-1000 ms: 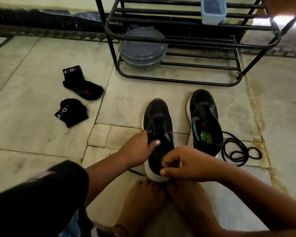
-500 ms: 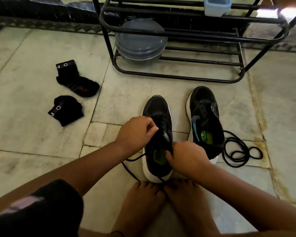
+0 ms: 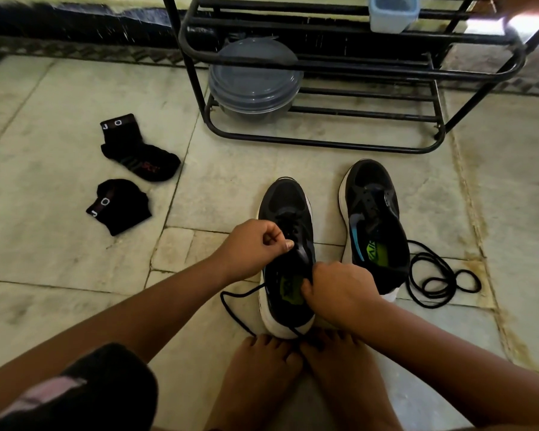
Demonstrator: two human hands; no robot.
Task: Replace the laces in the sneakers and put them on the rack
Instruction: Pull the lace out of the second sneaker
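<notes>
A black sneaker with a white sole (image 3: 288, 209) stands on the floor just in front of my bare feet, toe pointing away. My left hand (image 3: 255, 244) pinches its black lace (image 3: 231, 306) over the eyelets, and the lace trails off the shoe's left side onto the floor. My right hand (image 3: 339, 290) grips the right side of the shoe's collar by the opening. A second black sneaker (image 3: 374, 225) without a lace stands to the right. A loose black lace (image 3: 439, 278) lies coiled beside it. The black metal rack (image 3: 339, 144) stands beyond both shoes.
Two black socks (image 3: 137, 154) (image 3: 120, 206) lie on the stone floor at the left. A grey lidded bowl (image 3: 254, 79) sits on the rack's bottom shelf, and a pale blue tub (image 3: 391, 12) on an upper shelf. My bare feet (image 3: 293, 374) touch the near shoe's heel.
My left hand moved up from the shoe's side to the eyelets and now pinches the lace. My right hand shifted from the heel to the collar. The shoe's opening now shows.
</notes>
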